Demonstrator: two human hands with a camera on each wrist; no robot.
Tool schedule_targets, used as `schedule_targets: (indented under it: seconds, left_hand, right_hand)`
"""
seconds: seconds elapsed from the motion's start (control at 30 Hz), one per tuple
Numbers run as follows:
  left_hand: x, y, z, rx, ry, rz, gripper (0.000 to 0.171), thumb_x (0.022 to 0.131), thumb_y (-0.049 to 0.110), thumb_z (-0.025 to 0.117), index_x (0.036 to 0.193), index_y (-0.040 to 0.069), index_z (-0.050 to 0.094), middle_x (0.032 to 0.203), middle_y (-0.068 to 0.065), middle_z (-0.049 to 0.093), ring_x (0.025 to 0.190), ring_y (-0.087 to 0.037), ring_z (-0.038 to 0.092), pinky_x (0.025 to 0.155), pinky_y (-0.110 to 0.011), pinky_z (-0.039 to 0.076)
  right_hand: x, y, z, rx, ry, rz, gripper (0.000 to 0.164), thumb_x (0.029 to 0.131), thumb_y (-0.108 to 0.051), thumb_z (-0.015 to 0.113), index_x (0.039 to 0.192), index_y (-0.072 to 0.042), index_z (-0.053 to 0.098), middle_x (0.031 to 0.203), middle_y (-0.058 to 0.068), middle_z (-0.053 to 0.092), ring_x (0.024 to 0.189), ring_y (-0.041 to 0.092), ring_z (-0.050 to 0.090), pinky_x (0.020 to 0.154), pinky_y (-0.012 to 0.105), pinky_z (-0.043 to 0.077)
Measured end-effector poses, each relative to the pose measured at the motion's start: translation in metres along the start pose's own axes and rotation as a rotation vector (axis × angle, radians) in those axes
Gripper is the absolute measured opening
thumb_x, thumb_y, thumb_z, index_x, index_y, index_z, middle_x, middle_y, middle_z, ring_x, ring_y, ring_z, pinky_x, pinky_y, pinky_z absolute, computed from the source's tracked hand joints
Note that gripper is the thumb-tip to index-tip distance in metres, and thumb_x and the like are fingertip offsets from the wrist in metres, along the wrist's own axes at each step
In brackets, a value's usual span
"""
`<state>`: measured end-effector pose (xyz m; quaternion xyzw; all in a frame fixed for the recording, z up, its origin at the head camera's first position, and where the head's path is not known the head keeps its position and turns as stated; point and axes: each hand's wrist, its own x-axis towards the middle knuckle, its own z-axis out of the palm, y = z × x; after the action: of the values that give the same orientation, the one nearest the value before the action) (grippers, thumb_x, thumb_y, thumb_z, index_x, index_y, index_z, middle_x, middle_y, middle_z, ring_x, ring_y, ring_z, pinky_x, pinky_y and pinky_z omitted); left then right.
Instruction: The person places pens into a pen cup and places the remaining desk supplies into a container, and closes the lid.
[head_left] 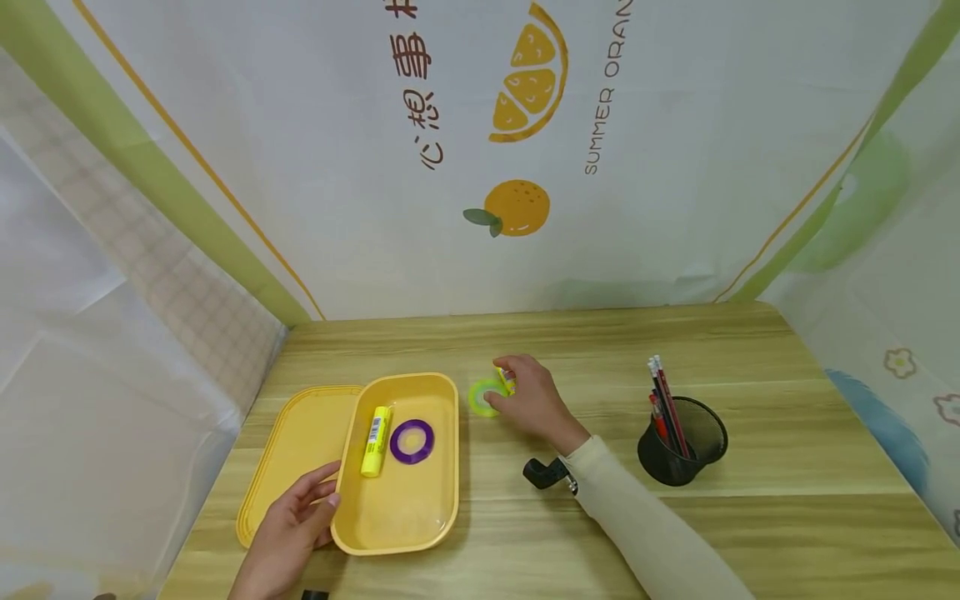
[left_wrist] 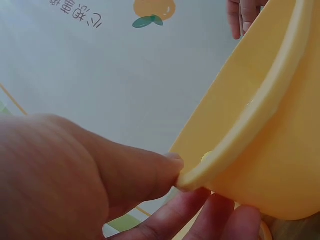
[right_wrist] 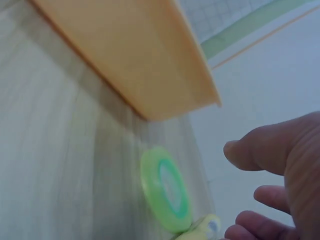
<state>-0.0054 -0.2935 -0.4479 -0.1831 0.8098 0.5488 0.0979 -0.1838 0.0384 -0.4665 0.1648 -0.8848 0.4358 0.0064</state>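
My left hand (head_left: 288, 521) holds the left rim of a yellow plastic box (head_left: 405, 517), thumb on the edge and fingers beneath it in the left wrist view. Inside the box lie a yellow glue stick (head_left: 376, 442) and a purple ring-shaped tape roll (head_left: 412, 442). To the right of the box, my right hand (head_left: 534, 400) reaches over a green tape roll (right_wrist: 170, 187) and a second yellow glue stick (head_left: 506, 381), which it partly hides. The right wrist view shows thumb and fingers spread apart, with nothing between them.
A yellow lid (head_left: 300, 450) lies flat on the wooden table (head_left: 600, 533), partly under the box's left side. At the right stands a black mesh pen cup (head_left: 675, 467) with several pencils and a red pen. A printed cloth (head_left: 637, 250) hangs behind the table.
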Motion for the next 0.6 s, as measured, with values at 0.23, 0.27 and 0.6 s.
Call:
schedule_targets:
  seconds: [0.23, 0.27, 0.6]
  left_hand:
    - [0.0, -0.001, 0.001, -0.014, 0.002, -0.009, 0.051, 0.111, 0.016, 0.057, 0.16, 0.014, 0.044, 0.147, -0.018, 0.054, 0.102, -0.012, 0.064, 0.074, -0.028, 0.059]
    - [0.0, -0.001, 0.001, -0.015, 0.003, -0.011, 0.051, 0.111, 0.015, 0.056, 0.16, 0.014, 0.044, 0.147, -0.018, 0.054, 0.102, -0.012, 0.064, 0.074, -0.028, 0.059]
    - [-0.001, 0.001, 0.001, -0.049, -0.009, -0.015, 0.05, 0.111, 0.014, 0.054, 0.16, 0.014, 0.044, 0.146, -0.019, 0.053, 0.107, -0.014, 0.066, 0.078, -0.028, 0.061]
  right_hand:
    - [0.001, 0.012, 0.002, -0.054, 0.021, 0.047, 0.056, 0.09, -0.022, 0.085, 0.138, 0.0, 0.065, 0.136, 0.017, 0.065, 0.12, 0.034, 0.063, 0.101, 0.05, 0.055]
    - [0.001, 0.013, 0.002, -0.059, 0.02, 0.054, 0.056, 0.09, -0.022, 0.084, 0.138, 0.0, 0.065, 0.136, 0.018, 0.065, 0.121, 0.034, 0.062, 0.102, 0.051, 0.055]
    - [0.003, 0.022, 0.003, -0.097, -0.002, 0.078, 0.049, 0.094, -0.009, 0.076, 0.139, 0.004, 0.063, 0.13, 0.02, 0.065, 0.118, 0.034, 0.064, 0.102, 0.05, 0.055]
